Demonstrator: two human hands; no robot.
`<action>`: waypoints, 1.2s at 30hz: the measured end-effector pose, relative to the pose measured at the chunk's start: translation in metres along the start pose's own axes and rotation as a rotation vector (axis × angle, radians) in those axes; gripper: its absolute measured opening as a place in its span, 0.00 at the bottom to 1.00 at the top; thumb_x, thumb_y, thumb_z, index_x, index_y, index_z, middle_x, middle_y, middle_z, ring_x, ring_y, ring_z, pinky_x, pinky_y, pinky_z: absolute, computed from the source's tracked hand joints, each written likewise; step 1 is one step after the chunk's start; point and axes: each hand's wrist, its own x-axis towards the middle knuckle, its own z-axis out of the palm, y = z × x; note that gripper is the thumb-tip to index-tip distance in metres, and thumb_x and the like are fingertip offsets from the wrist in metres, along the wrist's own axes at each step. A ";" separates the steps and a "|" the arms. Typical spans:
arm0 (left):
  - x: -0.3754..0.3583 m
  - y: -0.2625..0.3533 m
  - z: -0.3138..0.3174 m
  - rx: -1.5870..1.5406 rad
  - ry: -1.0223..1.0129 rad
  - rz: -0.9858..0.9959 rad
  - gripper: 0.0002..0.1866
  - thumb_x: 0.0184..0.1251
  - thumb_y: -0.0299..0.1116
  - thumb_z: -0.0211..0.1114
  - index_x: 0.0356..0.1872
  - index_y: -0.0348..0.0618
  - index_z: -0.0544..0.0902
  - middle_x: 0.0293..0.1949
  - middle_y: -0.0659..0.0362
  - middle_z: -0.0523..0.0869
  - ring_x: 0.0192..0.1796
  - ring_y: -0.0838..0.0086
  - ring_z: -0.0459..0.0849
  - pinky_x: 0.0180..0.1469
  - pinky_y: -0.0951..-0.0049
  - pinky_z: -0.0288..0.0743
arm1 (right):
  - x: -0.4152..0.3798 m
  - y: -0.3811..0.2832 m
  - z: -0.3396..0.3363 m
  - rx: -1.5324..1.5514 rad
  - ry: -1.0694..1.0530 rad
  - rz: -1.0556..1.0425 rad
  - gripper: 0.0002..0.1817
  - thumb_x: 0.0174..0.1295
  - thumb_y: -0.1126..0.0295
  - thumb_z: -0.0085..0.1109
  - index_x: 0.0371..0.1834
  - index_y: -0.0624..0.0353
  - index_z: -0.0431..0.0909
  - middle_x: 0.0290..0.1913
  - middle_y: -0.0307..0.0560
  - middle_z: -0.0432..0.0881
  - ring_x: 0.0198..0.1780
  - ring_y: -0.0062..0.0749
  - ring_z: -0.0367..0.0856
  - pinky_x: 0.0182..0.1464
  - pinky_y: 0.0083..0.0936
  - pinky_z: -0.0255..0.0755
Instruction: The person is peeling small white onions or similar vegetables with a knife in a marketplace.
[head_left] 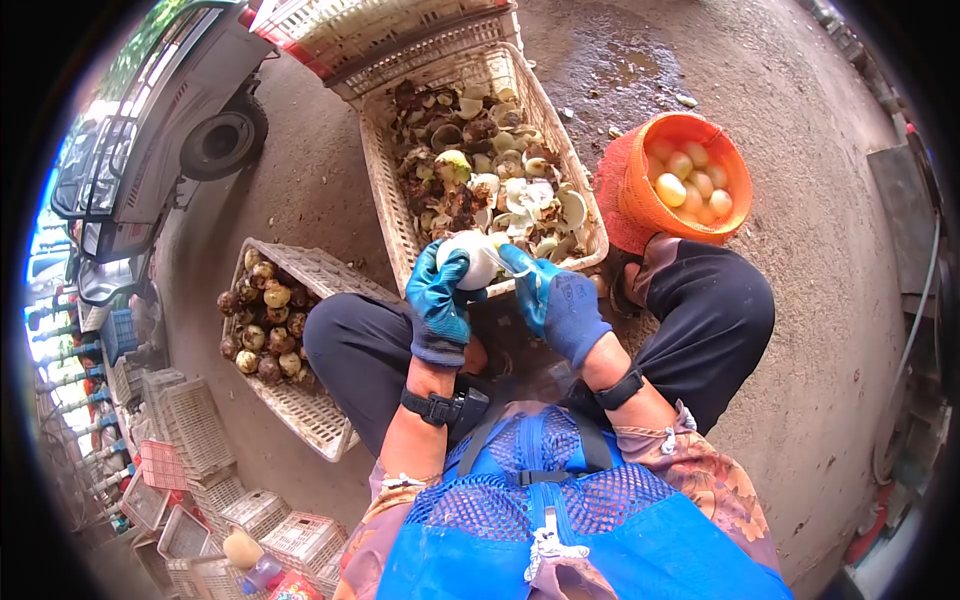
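Observation:
My left hand point(440, 298), in a blue-green coated glove, is wrapped round a peeled white onion point(472, 260) over the near end of a crate. My right hand point(556, 304), gloved alike, has its curled fingers against the onion's right side. A thin pale strip shows at those fingertips; I cannot tell whether it is a blade or a peel. Beneath and beyond both hands, the cream plastic crate point(378, 165) holds onion skins, cut pieces and brown scraps.
An orange bucket point(640, 205) with peeled onions stands at the right. Brown unpeeled onions point(268, 312) lie in a tilted crate point(318, 415) at the left. Stacked crates point(400, 35) rise behind the scrap crate. A vehicle point(165, 120) and more crates point(200, 430) occupy the far left.

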 end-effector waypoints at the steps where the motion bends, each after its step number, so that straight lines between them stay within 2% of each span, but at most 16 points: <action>1: 0.000 -0.001 0.001 -0.025 -0.016 0.011 0.20 0.65 0.28 0.67 0.58 0.38 0.76 0.46 0.56 0.85 0.40 0.68 0.88 0.27 0.73 0.86 | 0.001 0.004 0.010 0.087 0.045 -0.016 0.24 0.67 0.67 0.48 0.67 0.43 0.71 0.44 0.53 0.84 0.40 0.52 0.85 0.38 0.45 0.78; 2: 0.001 -0.002 0.001 -0.027 -0.012 0.010 0.20 0.66 0.27 0.67 0.58 0.38 0.76 0.46 0.56 0.85 0.40 0.68 0.88 0.27 0.73 0.86 | 0.000 0.007 0.019 0.174 0.091 -0.033 0.23 0.68 0.67 0.48 0.66 0.44 0.72 0.44 0.54 0.84 0.40 0.53 0.85 0.39 0.45 0.78; 5: 0.002 -0.005 0.001 -0.038 0.011 0.007 0.20 0.66 0.26 0.66 0.58 0.38 0.76 0.47 0.55 0.85 0.40 0.68 0.88 0.26 0.73 0.86 | 0.002 0.001 0.017 0.142 0.093 0.035 0.21 0.68 0.67 0.47 0.64 0.45 0.73 0.43 0.55 0.84 0.41 0.53 0.85 0.40 0.46 0.78; 8: 0.002 -0.012 0.002 -0.042 0.023 -0.012 0.20 0.65 0.26 0.66 0.58 0.38 0.75 0.48 0.55 0.85 0.41 0.67 0.88 0.28 0.71 0.86 | 0.005 -0.002 0.013 0.055 -0.019 0.154 0.20 0.69 0.65 0.46 0.63 0.46 0.74 0.45 0.55 0.85 0.43 0.54 0.85 0.41 0.46 0.78; 11: -0.004 -0.011 0.007 -0.093 -0.023 -0.056 0.20 0.66 0.27 0.64 0.59 0.39 0.76 0.49 0.55 0.84 0.46 0.64 0.87 0.35 0.65 0.87 | 0.018 0.019 0.023 0.300 -0.112 0.433 0.19 0.71 0.62 0.47 0.61 0.49 0.77 0.46 0.57 0.85 0.45 0.56 0.84 0.43 0.46 0.78; 12: -0.006 -0.010 0.009 -0.170 -0.044 -0.091 0.20 0.67 0.29 0.64 0.59 0.40 0.76 0.50 0.55 0.84 0.48 0.63 0.86 0.37 0.63 0.87 | 0.020 0.027 0.030 0.540 0.016 0.406 0.18 0.70 0.61 0.50 0.58 0.54 0.80 0.44 0.58 0.87 0.44 0.48 0.87 0.45 0.39 0.79; 14: -0.003 -0.013 0.004 -0.227 -0.090 -0.150 0.19 0.69 0.33 0.62 0.59 0.45 0.76 0.54 0.56 0.83 0.54 0.61 0.84 0.45 0.59 0.86 | 0.014 0.037 0.041 0.721 0.042 0.430 0.18 0.69 0.62 0.53 0.57 0.57 0.81 0.43 0.57 0.87 0.43 0.39 0.87 0.45 0.34 0.78; 15: -0.001 -0.013 0.004 -0.253 -0.083 -0.188 0.18 0.69 0.33 0.61 0.59 0.45 0.77 0.54 0.56 0.83 0.55 0.62 0.84 0.44 0.60 0.86 | 0.015 0.034 0.038 0.810 0.049 0.437 0.18 0.68 0.63 0.54 0.57 0.58 0.81 0.43 0.56 0.87 0.43 0.34 0.88 0.45 0.31 0.78; 16: 0.001 -0.011 0.003 -0.278 -0.071 -0.226 0.18 0.69 0.33 0.61 0.59 0.45 0.77 0.54 0.56 0.83 0.55 0.62 0.83 0.44 0.61 0.86 | 0.017 0.031 0.037 0.917 0.046 0.437 0.18 0.67 0.66 0.56 0.57 0.60 0.81 0.42 0.54 0.88 0.41 0.25 0.86 0.45 0.26 0.77; 19: -0.001 -0.007 0.002 -0.220 -0.058 -0.208 0.18 0.68 0.32 0.62 0.58 0.44 0.77 0.52 0.56 0.84 0.52 0.65 0.85 0.45 0.64 0.86 | 0.014 0.009 0.008 0.792 0.144 0.297 0.19 0.67 0.65 0.56 0.58 0.59 0.80 0.42 0.54 0.88 0.41 0.28 0.87 0.45 0.27 0.78; 20: -0.002 -0.005 0.004 -0.188 -0.063 -0.185 0.19 0.67 0.31 0.63 0.58 0.44 0.77 0.51 0.56 0.84 0.51 0.65 0.85 0.45 0.64 0.86 | 0.012 0.009 0.007 0.721 0.152 0.228 0.20 0.66 0.60 0.58 0.58 0.57 0.80 0.42 0.56 0.88 0.42 0.37 0.89 0.45 0.31 0.79; 23: -0.002 -0.002 0.006 0.025 -0.111 -0.097 0.22 0.63 0.26 0.66 0.58 0.36 0.77 0.49 0.55 0.85 0.47 0.70 0.86 0.49 0.70 0.83 | 0.012 0.008 0.003 0.513 0.199 0.050 0.24 0.65 0.56 0.59 0.60 0.56 0.79 0.45 0.57 0.87 0.45 0.47 0.88 0.46 0.36 0.80; 24: 0.001 -0.003 0.005 0.101 -0.140 -0.048 0.22 0.62 0.25 0.67 0.58 0.34 0.77 0.48 0.55 0.85 0.47 0.71 0.86 0.49 0.71 0.82 | 0.015 0.008 0.007 0.473 0.269 -0.032 0.23 0.65 0.55 0.58 0.60 0.54 0.79 0.46 0.57 0.86 0.46 0.53 0.85 0.46 0.41 0.79; 26: 0.004 -0.003 0.003 0.205 -0.196 -0.007 0.24 0.59 0.24 0.69 0.58 0.29 0.77 0.47 0.55 0.86 0.46 0.73 0.85 0.52 0.74 0.79 | 0.013 0.012 0.007 0.389 0.176 -0.018 0.20 0.66 0.57 0.57 0.57 0.52 0.80 0.45 0.57 0.85 0.45 0.54 0.85 0.45 0.43 0.78; 32: -0.001 0.008 0.007 0.393 -0.296 -0.078 0.26 0.56 0.26 0.70 0.58 0.31 0.77 0.49 0.55 0.85 0.49 0.73 0.84 0.55 0.73 0.78 | 0.012 0.029 0.005 0.294 0.082 -0.071 0.17 0.66 0.63 0.55 0.56 0.52 0.80 0.44 0.56 0.85 0.44 0.54 0.84 0.44 0.41 0.79; 36: 0.003 0.001 0.002 0.256 -0.343 -0.119 0.27 0.57 0.28 0.73 0.57 0.29 0.76 0.48 0.55 0.85 0.49 0.72 0.84 0.54 0.71 0.78 | 0.012 0.029 0.004 0.234 0.115 -0.057 0.17 0.65 0.62 0.57 0.56 0.51 0.80 0.42 0.55 0.85 0.42 0.53 0.84 0.43 0.41 0.78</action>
